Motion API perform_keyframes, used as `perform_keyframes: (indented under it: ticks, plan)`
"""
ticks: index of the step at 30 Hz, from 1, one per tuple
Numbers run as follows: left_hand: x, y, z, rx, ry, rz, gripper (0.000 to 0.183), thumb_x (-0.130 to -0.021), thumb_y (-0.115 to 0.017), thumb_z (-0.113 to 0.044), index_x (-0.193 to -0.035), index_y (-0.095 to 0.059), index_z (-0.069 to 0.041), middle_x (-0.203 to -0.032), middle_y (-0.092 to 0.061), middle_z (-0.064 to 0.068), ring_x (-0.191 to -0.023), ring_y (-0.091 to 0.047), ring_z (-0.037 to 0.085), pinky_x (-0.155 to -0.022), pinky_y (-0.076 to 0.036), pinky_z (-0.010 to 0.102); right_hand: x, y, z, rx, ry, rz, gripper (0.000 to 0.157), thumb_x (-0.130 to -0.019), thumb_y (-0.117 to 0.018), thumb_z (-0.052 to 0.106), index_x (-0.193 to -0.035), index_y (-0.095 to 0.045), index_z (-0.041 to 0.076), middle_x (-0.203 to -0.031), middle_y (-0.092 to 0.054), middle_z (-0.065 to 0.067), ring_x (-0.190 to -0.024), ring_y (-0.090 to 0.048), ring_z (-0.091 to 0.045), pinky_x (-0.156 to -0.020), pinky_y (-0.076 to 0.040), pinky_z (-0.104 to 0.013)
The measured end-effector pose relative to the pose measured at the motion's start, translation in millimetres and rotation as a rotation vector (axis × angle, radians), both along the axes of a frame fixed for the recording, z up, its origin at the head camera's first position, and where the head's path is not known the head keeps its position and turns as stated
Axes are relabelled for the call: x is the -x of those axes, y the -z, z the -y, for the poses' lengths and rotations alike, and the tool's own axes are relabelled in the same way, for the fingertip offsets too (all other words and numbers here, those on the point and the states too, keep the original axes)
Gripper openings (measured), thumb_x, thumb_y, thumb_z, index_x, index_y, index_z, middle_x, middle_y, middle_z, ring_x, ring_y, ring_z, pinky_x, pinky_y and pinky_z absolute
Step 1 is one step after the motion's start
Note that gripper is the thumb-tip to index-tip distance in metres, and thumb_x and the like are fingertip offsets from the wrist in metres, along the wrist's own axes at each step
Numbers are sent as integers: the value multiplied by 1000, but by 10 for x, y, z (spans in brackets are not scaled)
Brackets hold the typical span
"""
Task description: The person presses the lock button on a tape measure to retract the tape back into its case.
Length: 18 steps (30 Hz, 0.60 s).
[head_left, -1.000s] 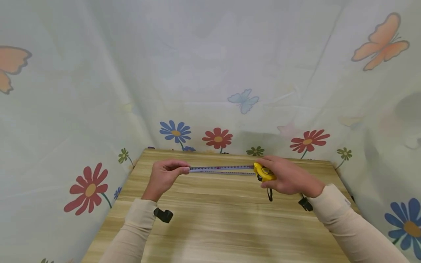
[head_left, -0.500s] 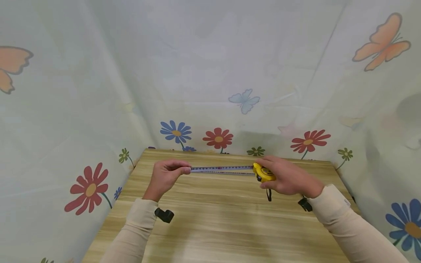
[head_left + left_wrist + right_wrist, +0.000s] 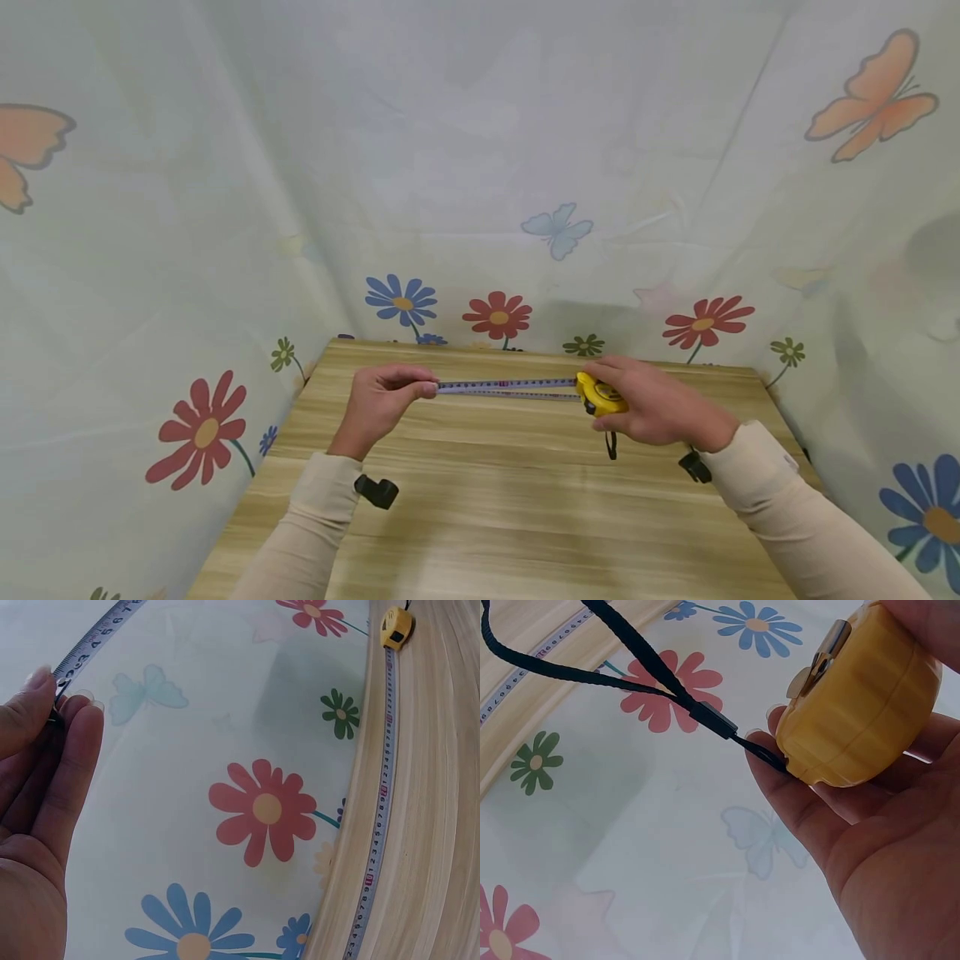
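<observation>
In the head view my left hand pinches the end of a tape measure's blade between thumb and fingers. The blade runs straight across to the yellow tape measure case, which my right hand grips from above. In the right wrist view fingers and thumb wrap this case, and a black strap hangs from it. Below, a second printed blade lies along the table, leading to another yellow case in the left wrist view. That case is hidden in the head view.
Both hands are over the far part of a wood-grain table. Pale sheets printed with flowers and butterflies enclose its back and sides. A small black device sits at the left cuff, another at the right.
My hands have drawn very slightly closer together, so the stretch of held blade is a little shorter. Both grips look the same, and the blade on the table stays put.
</observation>
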State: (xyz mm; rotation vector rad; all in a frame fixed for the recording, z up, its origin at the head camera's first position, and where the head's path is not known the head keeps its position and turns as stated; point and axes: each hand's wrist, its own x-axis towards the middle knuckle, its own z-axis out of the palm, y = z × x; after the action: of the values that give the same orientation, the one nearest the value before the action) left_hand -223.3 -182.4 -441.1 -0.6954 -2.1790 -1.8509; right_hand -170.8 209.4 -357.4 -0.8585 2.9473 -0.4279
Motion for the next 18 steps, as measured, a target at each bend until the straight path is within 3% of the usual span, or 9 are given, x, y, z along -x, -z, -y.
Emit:
perform_keyframes:
  ticks: [7,14,18]
  plan:
    - [1,-2,-16,9,-2,4,10,-91,-80,-9,-99,-81,-3,-95,-81,-3,-84,-77,10,-78,-64,28,10,2,3,3,-6,4,69,-90,-84,29,-148,-55,6,-131,-62,-8,-102,-59,-17,-91,-58,-40]
    - [7,-13,-37,21,-2,6,10,-91,-80,-9,-99,-82,-3,-98,-80,16,-84,-77,9,-78,-65,32,24,20,2,-6,-1,-8,69,-89,-84,30,-148,-56,6,-134,-62,-9,-104,-59,-18,-94,-58,-42]
    - [10,-15,-45,18,-2,6,10,-91,-80,-8,-99,-82,-3,-98,-80,19,-84,-77,9,-78,-65,30,36,24,7,-1,-1,-6,69,-89,-84,30,-147,-56,6,-134,-62,-10,-104,-59,-19,-94,-58,-42]
